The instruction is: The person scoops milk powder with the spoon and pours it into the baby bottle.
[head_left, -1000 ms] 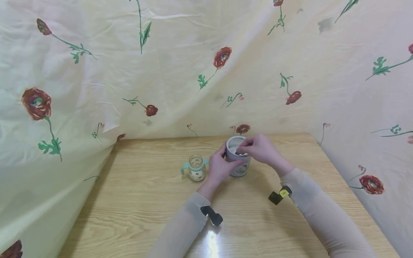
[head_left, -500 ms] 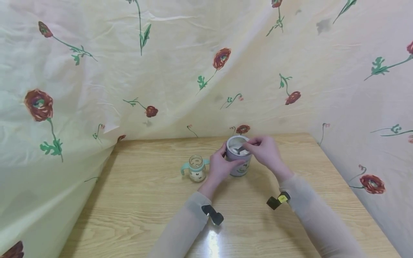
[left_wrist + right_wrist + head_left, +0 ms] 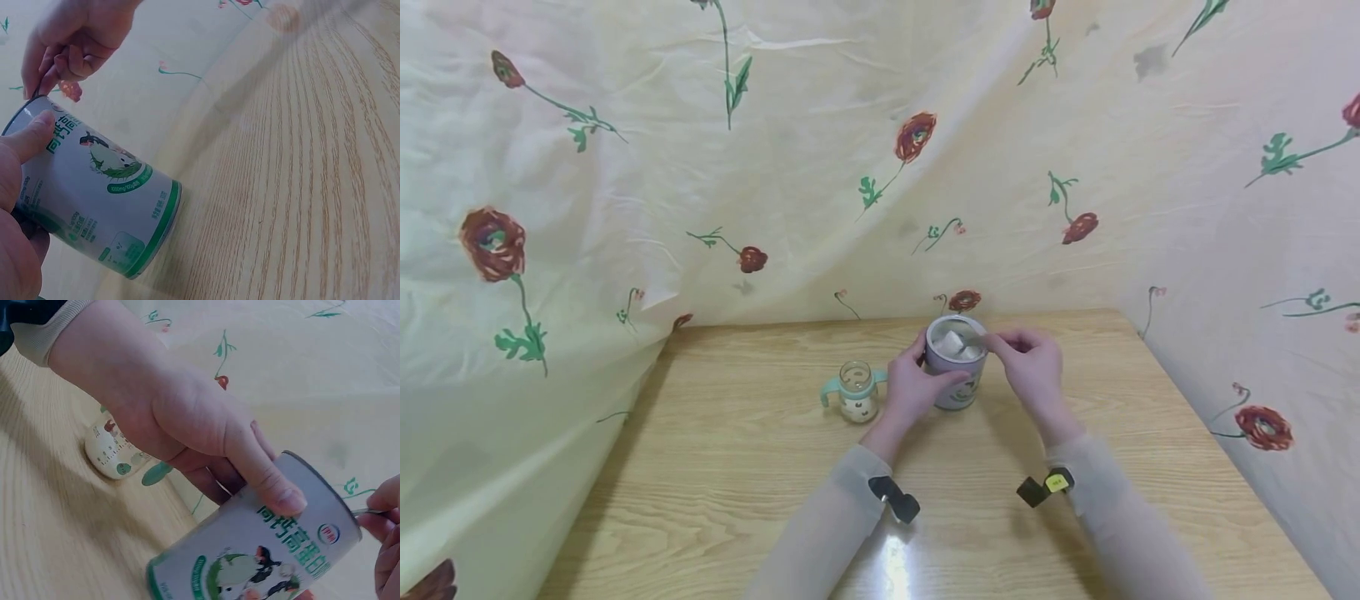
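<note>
A white-and-green milk powder can (image 3: 957,390) stands upright on the table, open at the top, with white powder (image 3: 950,342) inside. My left hand (image 3: 913,387) grips its side, thumb across the front, as the left wrist view shows on the can's printed label (image 3: 94,169). At the right of the rim, my right hand (image 3: 1032,367) pinches the thin handle of a spoon (image 3: 972,340), whose bowl is down in the can with powder heaped around it. In the right wrist view the handle (image 3: 364,513) comes out over the rim between fingertips.
A small clear baby bottle (image 3: 857,402) with mint-green handles, lidless and holding something white low down, stands left of the left hand. The wooden table (image 3: 737,467) ends at the back against a flowered cloth (image 3: 805,183).
My right hand has moved right and outward from over the can's mouth to its right rim, drawing the spoon handle along. The powder and spoon now show more. My left hand stays put.
</note>
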A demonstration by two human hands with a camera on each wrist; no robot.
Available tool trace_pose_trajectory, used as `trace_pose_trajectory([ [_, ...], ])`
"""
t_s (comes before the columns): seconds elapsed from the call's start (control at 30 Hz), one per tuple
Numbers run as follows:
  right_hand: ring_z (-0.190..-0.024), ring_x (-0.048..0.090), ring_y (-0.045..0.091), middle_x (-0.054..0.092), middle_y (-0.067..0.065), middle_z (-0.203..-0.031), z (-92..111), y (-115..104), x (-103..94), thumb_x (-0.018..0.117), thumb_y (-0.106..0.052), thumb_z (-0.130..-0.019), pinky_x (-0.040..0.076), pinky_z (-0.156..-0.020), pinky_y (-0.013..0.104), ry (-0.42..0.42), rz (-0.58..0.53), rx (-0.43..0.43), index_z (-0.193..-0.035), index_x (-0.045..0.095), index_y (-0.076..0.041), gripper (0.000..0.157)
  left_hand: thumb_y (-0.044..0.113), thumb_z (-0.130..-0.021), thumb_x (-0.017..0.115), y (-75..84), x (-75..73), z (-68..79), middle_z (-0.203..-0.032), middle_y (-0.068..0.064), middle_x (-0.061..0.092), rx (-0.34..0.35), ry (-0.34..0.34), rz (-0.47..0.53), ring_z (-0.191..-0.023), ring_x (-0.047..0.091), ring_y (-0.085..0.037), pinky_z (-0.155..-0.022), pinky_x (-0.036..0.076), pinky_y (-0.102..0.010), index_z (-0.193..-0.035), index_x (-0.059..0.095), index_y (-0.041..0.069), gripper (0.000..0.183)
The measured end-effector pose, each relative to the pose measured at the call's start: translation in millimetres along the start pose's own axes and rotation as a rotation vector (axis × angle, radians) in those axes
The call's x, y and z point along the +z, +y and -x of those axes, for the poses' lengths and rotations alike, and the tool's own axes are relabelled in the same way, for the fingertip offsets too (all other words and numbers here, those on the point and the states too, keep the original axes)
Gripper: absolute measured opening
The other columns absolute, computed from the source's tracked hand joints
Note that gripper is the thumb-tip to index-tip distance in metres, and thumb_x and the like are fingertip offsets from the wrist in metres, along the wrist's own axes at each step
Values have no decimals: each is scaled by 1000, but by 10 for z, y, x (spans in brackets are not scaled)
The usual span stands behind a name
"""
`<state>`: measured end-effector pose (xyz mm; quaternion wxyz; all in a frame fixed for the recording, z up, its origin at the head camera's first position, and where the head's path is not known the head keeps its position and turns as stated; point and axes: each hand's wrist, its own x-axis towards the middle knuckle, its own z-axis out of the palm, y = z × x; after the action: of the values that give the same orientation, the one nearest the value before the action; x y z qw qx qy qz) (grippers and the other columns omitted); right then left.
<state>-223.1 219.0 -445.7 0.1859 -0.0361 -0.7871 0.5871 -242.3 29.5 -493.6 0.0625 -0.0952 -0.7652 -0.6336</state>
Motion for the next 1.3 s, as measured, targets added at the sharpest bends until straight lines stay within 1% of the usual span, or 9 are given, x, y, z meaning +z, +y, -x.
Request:
trace_pose_trajectory([
  [0.07,-82,69,14,77,-5,-86,34,51,8,86,-28,-95,50,-66,21,38,-48,2,-101,80,1,30,28,-76,100,-1,0,1,-157,-6,56,3,0,2,-143,55,-23,-116,48,-34,-160,49,8,100],
  [0.2,-80,70,13,79,-7,-87,90,148,26,85,-25,-95,48,-62,20,103,-129,-18,-102,80,1,27,28,-76,100,3,1,0,-157,-7,56,3,-3,2,-143,55,-23,-116,47,-34,-160,49,8,100],
  [0.33,-76,68,12,79,-8,-88,118,210,38,84,-23,-97,45,-57,20,132,-151,-43,-103,79,2,26,28,-76,100,9,2,-3,-158,-8,55,3,-3,4,-143,55,-23,-116,48,-35,-159,49,6,101],
  [0.47,-76,65,12,78,-9,-88,120,229,45,83,-23,-97,45,-59,19,156,-157,-24,-102,79,-1,24,28,-75,101,6,9,-8,-157,-7,56,5,-3,1,-142,56,-24,-115,48,-36,-159,49,7,100],
  [0.6,-75,63,10,78,-9,-90,122,244,57,83,-22,-97,46,-60,19,159,-169,-23,-102,79,-2,22,27,-74,101,5,12,-9,-157,-7,56,-6,1,3,-142,56,-24,-115,48,-36,-160,49,8,102],
  [0.73,-76,63,9,78,-8,-91,130,279,67,82,-19,-98,48,-62,18,155,-186,-64,-104,78,1,22,27,-74,101,14,9,-7,-158,-9,54,-16,4,11,-142,56,-26,-116,48,-37,-160,48,5,104],
  [0.87,-75,63,8,78,-8,-91,144,319,76,82,-18,-98,48,-62,17,165,-206,-85,-104,78,3,22,26,-74,102,14,7,-5,-158,-10,54,-8,8,14,-142,56,-27,-116,48,-37,-159,48,4,103],
  [1.07,-72,62,9,79,-8,-90,164,342,90,82,-15,-97,45,-59,17,182,-232,-98,-101,77,3,20,25,-74,102,-5,3,-7,-157,-12,54,4,12,15,-141,56,-28,-115,48,-36,-159,48,3,103],
  [1.3,-73,64,7,78,-14,-87,165,334,101,82,-10,-97,47,-59,15,193,-245,-84,-104,74,11,23,24,-74,102,-1,-4,-7,-158,-13,54,1,13,15,-142,56,-30,-116,48,-37,-159,47,2,104],
])
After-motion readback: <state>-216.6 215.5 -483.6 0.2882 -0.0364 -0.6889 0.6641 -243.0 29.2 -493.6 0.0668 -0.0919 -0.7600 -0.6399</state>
